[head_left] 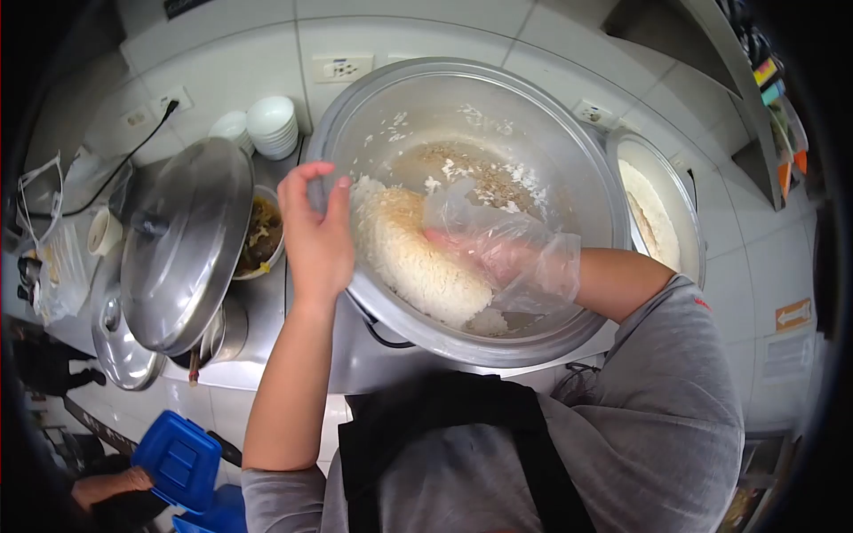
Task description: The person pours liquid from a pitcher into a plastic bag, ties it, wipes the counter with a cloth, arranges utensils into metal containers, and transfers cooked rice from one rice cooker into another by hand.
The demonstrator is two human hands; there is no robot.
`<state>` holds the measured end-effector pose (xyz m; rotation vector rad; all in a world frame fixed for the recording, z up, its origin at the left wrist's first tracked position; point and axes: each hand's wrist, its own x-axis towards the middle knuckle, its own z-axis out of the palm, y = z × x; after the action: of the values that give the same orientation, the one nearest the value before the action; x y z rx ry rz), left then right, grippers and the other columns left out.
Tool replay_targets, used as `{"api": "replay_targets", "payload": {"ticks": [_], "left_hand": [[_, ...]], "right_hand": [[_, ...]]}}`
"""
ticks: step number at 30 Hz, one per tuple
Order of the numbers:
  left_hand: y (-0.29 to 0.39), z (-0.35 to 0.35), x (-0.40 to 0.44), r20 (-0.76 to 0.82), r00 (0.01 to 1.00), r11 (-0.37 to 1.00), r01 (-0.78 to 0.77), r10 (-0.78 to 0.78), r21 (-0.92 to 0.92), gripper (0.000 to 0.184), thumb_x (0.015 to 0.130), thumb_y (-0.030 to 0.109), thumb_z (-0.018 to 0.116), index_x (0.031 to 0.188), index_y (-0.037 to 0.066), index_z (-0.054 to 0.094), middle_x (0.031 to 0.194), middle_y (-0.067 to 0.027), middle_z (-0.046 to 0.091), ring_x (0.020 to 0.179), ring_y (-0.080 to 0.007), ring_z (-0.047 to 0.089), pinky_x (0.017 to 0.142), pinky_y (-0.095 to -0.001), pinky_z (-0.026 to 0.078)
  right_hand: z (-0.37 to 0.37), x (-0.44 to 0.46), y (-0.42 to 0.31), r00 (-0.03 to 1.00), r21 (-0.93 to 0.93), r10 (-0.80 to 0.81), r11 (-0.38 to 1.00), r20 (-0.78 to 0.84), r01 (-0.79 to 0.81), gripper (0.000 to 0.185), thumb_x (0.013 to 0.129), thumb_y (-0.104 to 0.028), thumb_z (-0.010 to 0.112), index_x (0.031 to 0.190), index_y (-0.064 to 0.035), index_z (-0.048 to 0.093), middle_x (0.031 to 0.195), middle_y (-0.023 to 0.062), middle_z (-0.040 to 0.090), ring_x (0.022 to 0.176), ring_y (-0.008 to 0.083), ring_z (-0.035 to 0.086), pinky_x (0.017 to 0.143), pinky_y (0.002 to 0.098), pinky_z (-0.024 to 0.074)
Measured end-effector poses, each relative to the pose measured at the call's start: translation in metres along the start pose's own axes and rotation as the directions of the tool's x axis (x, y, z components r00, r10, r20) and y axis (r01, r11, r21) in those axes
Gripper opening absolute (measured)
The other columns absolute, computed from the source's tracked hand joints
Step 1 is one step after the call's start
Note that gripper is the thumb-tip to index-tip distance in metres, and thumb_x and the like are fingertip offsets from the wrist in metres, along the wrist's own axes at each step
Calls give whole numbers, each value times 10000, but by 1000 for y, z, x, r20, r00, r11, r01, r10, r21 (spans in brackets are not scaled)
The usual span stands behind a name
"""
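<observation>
My right hand [511,258], in a clear plastic glove, presses into a thick mass of cooked white rice [426,262] with a lightly browned top. Its fingertips are partly hidden by the rice and the loose plastic. The rice leans against the near-left wall of a large metal pot [586,178], and scattered grains with a brownish patch show on the bottom. At the pot's left rim is my bare left hand [318,226], thumb and index finger apart, with nothing between them. Whether it touches the rim I cannot tell.
Right of the pot, another metal container [671,213] holds white grains. Metal lids [191,240], a bowl of dark food [262,235] and stacked white bowls [273,124] stand left. Another person's hand [133,480] holds a blue plastic lid [182,457] at lower left.
</observation>
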<state>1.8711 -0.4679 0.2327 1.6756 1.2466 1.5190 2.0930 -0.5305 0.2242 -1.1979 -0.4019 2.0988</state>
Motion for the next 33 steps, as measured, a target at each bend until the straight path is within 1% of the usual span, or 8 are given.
{"api": "replay_targets", "payload": {"ticks": [9, 17, 21, 22, 24, 26, 29, 33], "left_hand": [[-9, 1, 3, 79, 995, 992, 76, -68, -103, 198, 928, 146, 582, 1092, 46, 536, 1084, -70, 527, 1013, -157, 483, 908, -273, 376], [-14, -1, 6, 112, 988, 983, 123, -108, -135, 235, 960, 203, 551, 1129, 44, 511, 1068, -37, 545, 984, -115, 492, 907, -243, 373], [-14, -3, 7, 108, 985, 986, 144, -134, -86, 257, 959, 218, 558, 1136, 37, 514, 1058, -32, 550, 984, -115, 495, 907, -244, 374], [-14, -3, 8, 104, 987, 987, 136, -127, -85, 259, 960, 218, 558, 1141, 39, 512, 1054, -32, 555, 972, -112, 502, 895, -240, 381], [-10, -1, 6, 91, 989, 988, 127, -120, -82, 261, 960, 218, 558, 1145, 40, 511, 1050, -33, 560, 959, -109, 508, 883, -236, 388], [-6, -1, 5, 108, 985, 982, 145, -132, -122, 256, 963, 210, 555, 1152, 44, 509, 1043, -33, 568, 930, -102, 521, 856, -230, 403], [-5, -1, 5, 98, 990, 988, 109, -98, -106, 251, 965, 203, 553, 1157, 48, 507, 1037, -38, 577, 914, -96, 528, 839, -228, 414], [-7, -3, 8, 145, 983, 992, 117, -110, -44, 242, 964, 196, 552, 1152, 48, 510, 1026, -40, 582, 922, -100, 527, 848, -234, 413]], "right_hand": [[-10, -158, -64, 823, -43, -424, 880, 377, 473, 576, 942, -404, 537, 1386, -63, 402, 1311, 83, 526, 1152, 158, 546, 963, 327, 480], [-183, -260, -83, 472, -342, -881, 432, 40, 834, 622, 926, -347, 571, 1437, -86, 330, 1392, 87, 439, 1247, 159, 457, 1045, 315, 397], [-277, -242, -106, 444, -479, -869, 302, 216, 824, 658, 912, -300, 595, 1460, -96, 293, 1437, 86, 383, 1292, 160, 408, 1084, 296, 348], [-290, -234, -113, 415, -945, -903, 29, 116, 326, 622, 837, -209, 644, 1392, -86, 390, 1316, 102, 490, 1248, 172, 459, 1049, 322, 382], [-315, -222, -129, 324, -908, -943, -202, 79, -367, 599, 763, -118, 693, 1323, -75, 486, 1194, 118, 597, 1205, 185, 510, 1013, 349, 416], [-348, -213, -146, 463, -997, -886, 26, 10, 71, 528, 752, -219, 704, 1241, -76, 566, 1213, 119, 594, 1159, 205, 541, 931, 342, 450], [-340, -202, -166, 413, -736, -871, -94, -265, -671, 424, 851, -282, 590, 1215, -64, 583, 1175, 152, 612, 1100, 255, 578, 928, 368, 449], [-298, -246, -161, 340, -681, -882, -30, -326, -731, 410, 956, -359, 462, 1182, -46, 599, 1140, 191, 626, 1045, 309, 613, 918, 401, 449]]}}
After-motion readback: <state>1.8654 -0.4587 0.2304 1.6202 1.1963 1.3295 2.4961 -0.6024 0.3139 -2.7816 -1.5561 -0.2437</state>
